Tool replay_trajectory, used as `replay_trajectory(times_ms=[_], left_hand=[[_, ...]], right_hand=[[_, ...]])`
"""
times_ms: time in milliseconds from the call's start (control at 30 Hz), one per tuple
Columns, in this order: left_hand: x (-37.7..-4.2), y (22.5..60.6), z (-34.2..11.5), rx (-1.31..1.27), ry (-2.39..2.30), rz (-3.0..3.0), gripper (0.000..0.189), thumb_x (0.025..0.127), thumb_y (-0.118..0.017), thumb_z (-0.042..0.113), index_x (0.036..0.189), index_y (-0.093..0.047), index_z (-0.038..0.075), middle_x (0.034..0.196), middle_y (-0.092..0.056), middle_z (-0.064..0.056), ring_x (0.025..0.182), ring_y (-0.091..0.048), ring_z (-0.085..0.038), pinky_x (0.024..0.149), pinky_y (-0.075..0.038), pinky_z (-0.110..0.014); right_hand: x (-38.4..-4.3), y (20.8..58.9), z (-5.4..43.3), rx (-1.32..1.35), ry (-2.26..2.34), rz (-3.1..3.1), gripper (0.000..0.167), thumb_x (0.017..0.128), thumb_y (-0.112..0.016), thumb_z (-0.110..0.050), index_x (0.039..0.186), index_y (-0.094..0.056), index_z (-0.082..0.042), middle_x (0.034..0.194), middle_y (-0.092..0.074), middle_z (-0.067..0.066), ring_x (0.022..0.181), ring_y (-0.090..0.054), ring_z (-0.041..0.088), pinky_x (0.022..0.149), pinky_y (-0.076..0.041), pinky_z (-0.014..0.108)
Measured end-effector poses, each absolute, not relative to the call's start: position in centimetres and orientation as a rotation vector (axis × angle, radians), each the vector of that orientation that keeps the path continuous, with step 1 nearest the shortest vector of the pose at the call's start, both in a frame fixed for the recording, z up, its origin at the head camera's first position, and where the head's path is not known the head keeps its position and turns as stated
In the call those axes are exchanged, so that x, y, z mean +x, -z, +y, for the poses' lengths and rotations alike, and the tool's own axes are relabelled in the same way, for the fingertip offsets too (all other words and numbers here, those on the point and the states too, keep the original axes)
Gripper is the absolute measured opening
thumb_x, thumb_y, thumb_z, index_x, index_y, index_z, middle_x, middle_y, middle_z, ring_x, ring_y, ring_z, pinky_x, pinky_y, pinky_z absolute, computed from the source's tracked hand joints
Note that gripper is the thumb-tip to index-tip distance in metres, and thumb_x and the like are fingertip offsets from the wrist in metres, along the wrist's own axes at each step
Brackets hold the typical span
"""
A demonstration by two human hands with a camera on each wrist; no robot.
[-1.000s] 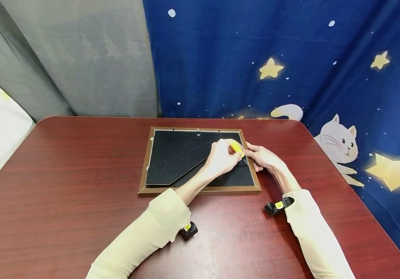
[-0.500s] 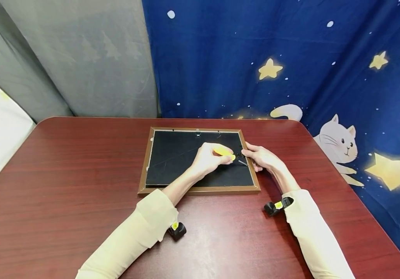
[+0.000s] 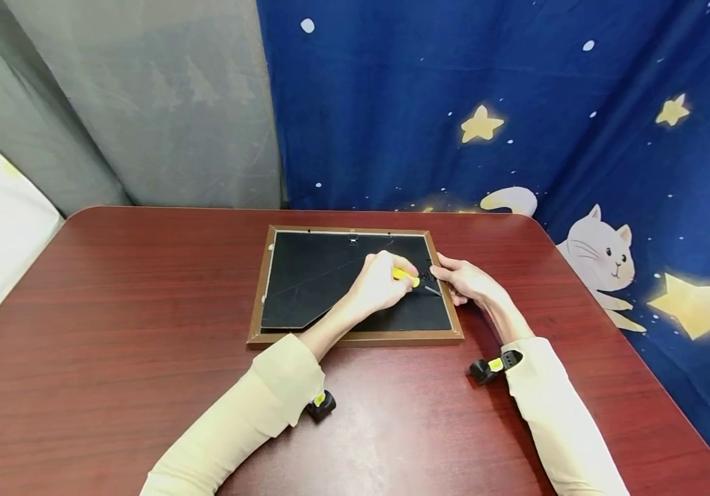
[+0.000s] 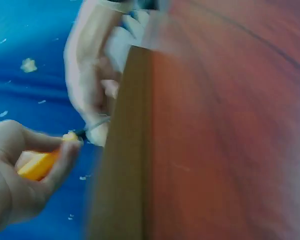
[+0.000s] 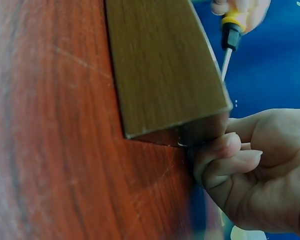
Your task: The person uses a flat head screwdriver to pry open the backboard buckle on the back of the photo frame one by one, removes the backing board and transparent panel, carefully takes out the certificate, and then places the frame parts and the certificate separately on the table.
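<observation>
Left hand (image 3: 382, 282): above the right half of the frame, pinching the yellow handle of a screwdriver (image 3: 405, 277) between thumb and fingers.

Right hand (image 3: 461, 279): at the frame's right rail, gripping it with curled fingers against the outer side.

Screwdriver: between the hands, handle to the left, shaft (image 5: 226, 65) slanting down to the frame's inner edge, near the right fingertips. Tip hidden in the right wrist view; contact cannot be told.

Step in hand, as judged: working the tip along that edge, perhaps at a small fastener too small to make out. Best done with the shaft low, the push short and controlled, and the right fingertips clear of the tip's line. A firm right-hand hold should check sliding; a slip could score the panel or jab a finger.

Frame (image 3: 416, 338): brown, flat on the table, back upward, beneath the left hand and just inside the right.

Panel (image 3: 317, 255): black, within the frame. Flap (image 3: 286, 313): lying along the panel, left of the left hand. Hanger (image 3: 353, 240): small, near the far rail.

Table (image 3: 113, 310): red-brown, under all.

Curtains: blue (image 3: 367, 103) and grey (image 3: 193, 103), beyond.
</observation>
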State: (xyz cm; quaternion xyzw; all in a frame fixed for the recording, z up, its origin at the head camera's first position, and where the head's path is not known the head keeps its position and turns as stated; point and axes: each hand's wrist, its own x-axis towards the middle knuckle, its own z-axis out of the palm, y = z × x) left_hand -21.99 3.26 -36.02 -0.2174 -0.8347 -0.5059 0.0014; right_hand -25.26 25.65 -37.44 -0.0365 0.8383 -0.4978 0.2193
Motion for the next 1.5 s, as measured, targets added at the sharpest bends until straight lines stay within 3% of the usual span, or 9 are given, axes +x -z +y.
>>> replay_trajectory(times_ms=[167, 467, 933, 1267, 1367, 1433, 1500], left_hand=[[-22.0, 36.6, 3.2, -0.753, 1.541, -2.640, 0.014, 0.091, -0.070, 0.003, 0.103, -0.075, 0.006, 0.090, -0.074, 0.000, 0.078, -0.067, -0.007, 0.076, -0.053, -0.021], [-22.6, 36.7, 3.2, -0.847, 1.733, -2.517, 0.020, 0.095, -0.065, -0.001, 0.103, -0.047, 0.002, 0.096, -0.063, -0.016, 0.080, -0.072, -0.020, 0.073, -0.056, -0.021], [-22.8, 36.9, 4.2, -0.799, 1.844, -2.251, 0.019, 0.088, -0.075, -0.003, 0.098, -0.059, -0.002, 0.091, -0.068, -0.014, 0.074, -0.073, -0.018, 0.068, -0.058, -0.022], [-22.7, 35.4, 6.1, -0.816, 1.621, -2.343, 0.017, 0.092, -0.073, 0.006, 0.100, -0.059, 0.002, 0.094, -0.068, -0.010, 0.075, -0.068, -0.014, 0.070, -0.053, -0.016], [-22.7, 34.9, 7.0, -0.852, 1.479, -2.374, 0.016, 0.092, -0.073, 0.007, 0.099, -0.058, 0.004, 0.092, -0.067, -0.009, 0.077, -0.064, -0.015, 0.070, -0.050, -0.017], [-22.6, 34.6, 7.7, -0.868, 1.366, -2.410, 0.015, 0.093, -0.070, 0.007, 0.100, -0.058, 0.004, 0.092, -0.066, -0.009, 0.080, -0.064, -0.018, 0.072, -0.051, -0.021], [-22.5, 34.1, 8.4, -0.869, 1.261, -2.473, 0.015, 0.094, -0.067, 0.008, 0.104, -0.057, 0.005, 0.094, -0.065, -0.009, 0.086, -0.064, -0.021, 0.075, -0.052, -0.026]], right_hand=[[-25.2, 37.7, 25.7, -0.070, 1.393, 2.299, 0.063, 0.109, -0.047, -0.020, 0.161, -0.015, -0.010, 0.054, -0.041, -0.001, 0.038, -0.041, 0.009, 0.039, -0.034, 0.020], [-25.6, 37.6, 25.6, -0.105, 1.383, 2.314, 0.064, 0.108, -0.048, -0.022, 0.161, -0.016, -0.010, 0.052, -0.043, 0.000, 0.039, -0.042, 0.008, 0.038, -0.033, 0.020], [-25.6, 37.6, 25.4, -0.093, 1.371, 2.344, 0.062, 0.108, -0.049, -0.022, 0.161, -0.019, -0.010, 0.051, -0.043, 0.000, 0.038, -0.042, 0.009, 0.038, -0.033, 0.020], [-25.7, 37.4, 25.6, -0.116, 1.338, 2.377, 0.055, 0.107, -0.043, -0.012, 0.159, -0.026, -0.005, 0.052, -0.043, 0.002, 0.038, -0.043, 0.008, 0.039, -0.033, 0.020], [-25.6, 37.5, 25.7, -0.109, 1.316, 2.401, 0.041, 0.104, -0.039, -0.004, 0.143, -0.046, 0.005, 0.052, -0.044, 0.002, 0.038, -0.043, 0.008, 0.039, -0.033, 0.019], [-25.6, 37.5, 25.7, -0.120, 1.308, 2.417, 0.026, 0.100, -0.037, 0.001, 0.112, -0.058, 0.009, 0.050, -0.045, 0.001, 0.037, -0.044, 0.006, 0.039, -0.034, 0.018], [-25.6, 37.6, 25.6, -0.151, 1.301, 2.430, 0.024, 0.096, -0.036, 0.004, 0.083, -0.057, 0.004, 0.047, -0.046, 0.000, 0.036, -0.044, 0.006, 0.038, -0.034, 0.018]])
